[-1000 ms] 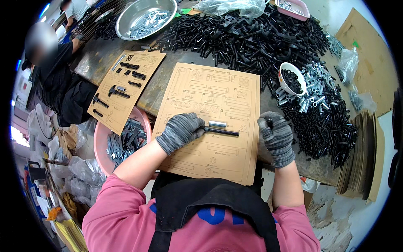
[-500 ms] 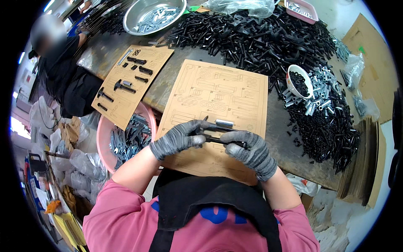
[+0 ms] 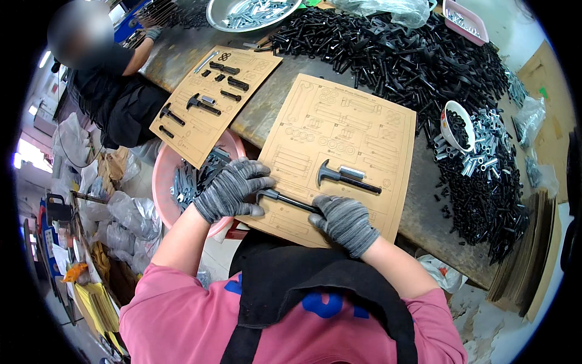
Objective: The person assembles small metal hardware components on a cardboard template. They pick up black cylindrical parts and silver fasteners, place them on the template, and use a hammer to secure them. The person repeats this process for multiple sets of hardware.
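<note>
A brown printed cardboard sheet [image 3: 303,130] lies in front of me, with line drawings on it. My right hand [image 3: 347,223], in a grey knit glove, pinches the shaft end of a black T-headed part [image 3: 294,201] low over the sheet. At that part's head is my left hand [image 3: 232,191], gloved alike, its fingers apart; whether it touches the head I cannot tell. Farther up the sheet rests another black T-headed part [image 3: 351,180], beside a silver tube [image 3: 351,171].
To the left, a second cardboard sheet [image 3: 200,130] carries several black parts. A pink basin [image 3: 162,182] of metal pieces stands below it. Black parts [image 3: 388,60] are heaped at the back; a white bowl [image 3: 447,130] and silver tubes [image 3: 485,145] sit at right. Another person [image 3: 118,91] works at far left.
One black T-headed part now lies on the sheet beside the silver tube. My left hand has moved left and opened; my right hand has come nearer to me with the other part.
</note>
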`<state>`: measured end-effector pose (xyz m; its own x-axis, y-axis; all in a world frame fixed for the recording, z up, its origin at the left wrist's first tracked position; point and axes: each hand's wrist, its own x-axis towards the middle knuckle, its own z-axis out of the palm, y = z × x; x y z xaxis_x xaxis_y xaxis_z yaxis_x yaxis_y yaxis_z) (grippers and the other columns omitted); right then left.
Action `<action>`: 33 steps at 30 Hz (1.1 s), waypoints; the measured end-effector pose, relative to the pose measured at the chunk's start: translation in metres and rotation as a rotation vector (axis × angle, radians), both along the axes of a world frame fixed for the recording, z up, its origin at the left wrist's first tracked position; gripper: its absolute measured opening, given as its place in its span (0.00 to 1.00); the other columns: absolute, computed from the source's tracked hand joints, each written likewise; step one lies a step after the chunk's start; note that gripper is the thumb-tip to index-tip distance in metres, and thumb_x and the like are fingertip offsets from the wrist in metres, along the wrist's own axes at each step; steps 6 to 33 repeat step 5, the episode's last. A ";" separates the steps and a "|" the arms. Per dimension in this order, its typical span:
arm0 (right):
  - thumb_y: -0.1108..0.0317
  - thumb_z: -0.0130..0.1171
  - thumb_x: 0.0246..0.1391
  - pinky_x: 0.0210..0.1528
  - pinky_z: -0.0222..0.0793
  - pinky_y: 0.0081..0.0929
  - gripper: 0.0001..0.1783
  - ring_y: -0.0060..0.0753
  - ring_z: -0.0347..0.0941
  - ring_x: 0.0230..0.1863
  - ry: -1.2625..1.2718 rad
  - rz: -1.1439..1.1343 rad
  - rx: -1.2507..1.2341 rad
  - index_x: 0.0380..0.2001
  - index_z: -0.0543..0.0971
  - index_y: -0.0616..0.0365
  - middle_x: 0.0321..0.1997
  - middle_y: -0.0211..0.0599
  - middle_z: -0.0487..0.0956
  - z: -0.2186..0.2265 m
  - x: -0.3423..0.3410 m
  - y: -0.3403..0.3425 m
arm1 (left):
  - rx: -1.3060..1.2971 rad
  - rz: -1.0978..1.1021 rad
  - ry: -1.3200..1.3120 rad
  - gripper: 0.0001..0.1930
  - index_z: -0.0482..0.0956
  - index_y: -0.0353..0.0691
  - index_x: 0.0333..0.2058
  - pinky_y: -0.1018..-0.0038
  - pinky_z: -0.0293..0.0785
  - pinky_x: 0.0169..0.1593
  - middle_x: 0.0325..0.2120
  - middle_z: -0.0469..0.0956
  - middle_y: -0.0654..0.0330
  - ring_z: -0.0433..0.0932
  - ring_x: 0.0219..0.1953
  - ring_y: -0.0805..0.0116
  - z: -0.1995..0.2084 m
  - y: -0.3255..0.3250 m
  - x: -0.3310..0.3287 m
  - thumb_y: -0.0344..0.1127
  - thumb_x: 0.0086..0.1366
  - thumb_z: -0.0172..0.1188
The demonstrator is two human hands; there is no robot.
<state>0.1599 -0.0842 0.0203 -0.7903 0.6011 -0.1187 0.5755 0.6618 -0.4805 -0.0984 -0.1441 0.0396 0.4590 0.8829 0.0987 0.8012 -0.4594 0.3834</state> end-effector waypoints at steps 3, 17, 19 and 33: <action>0.57 0.52 0.47 0.34 0.68 0.36 0.15 0.44 0.73 0.31 0.057 -0.005 -0.028 0.32 0.74 0.56 0.27 0.45 0.75 -0.006 0.010 0.005 | -0.018 -0.023 -0.013 0.30 0.71 0.42 0.44 0.61 0.59 0.52 0.43 0.69 0.52 0.64 0.49 0.54 -0.008 -0.001 -0.005 0.49 0.42 0.64; 0.56 0.53 0.45 0.35 0.68 0.36 0.16 0.45 0.73 0.32 0.030 -0.030 -0.055 0.33 0.74 0.55 0.29 0.45 0.76 -0.008 0.011 0.006 | -0.048 -0.041 -0.028 0.31 0.71 0.43 0.46 0.61 0.58 0.53 0.45 0.68 0.51 0.64 0.50 0.53 -0.014 0.002 -0.009 0.50 0.42 0.64; 0.56 0.53 0.45 0.35 0.68 0.36 0.16 0.45 0.73 0.32 0.030 -0.030 -0.055 0.33 0.74 0.55 0.29 0.45 0.76 -0.008 0.011 0.006 | -0.048 -0.041 -0.028 0.31 0.71 0.43 0.46 0.61 0.58 0.53 0.45 0.68 0.51 0.64 0.50 0.53 -0.014 0.002 -0.009 0.50 0.42 0.64; 0.56 0.53 0.45 0.35 0.68 0.36 0.16 0.45 0.73 0.32 0.030 -0.030 -0.055 0.33 0.74 0.55 0.29 0.45 0.76 -0.008 0.011 0.006 | -0.048 -0.041 -0.028 0.31 0.71 0.43 0.46 0.61 0.58 0.53 0.45 0.68 0.51 0.64 0.50 0.53 -0.014 0.002 -0.009 0.50 0.42 0.64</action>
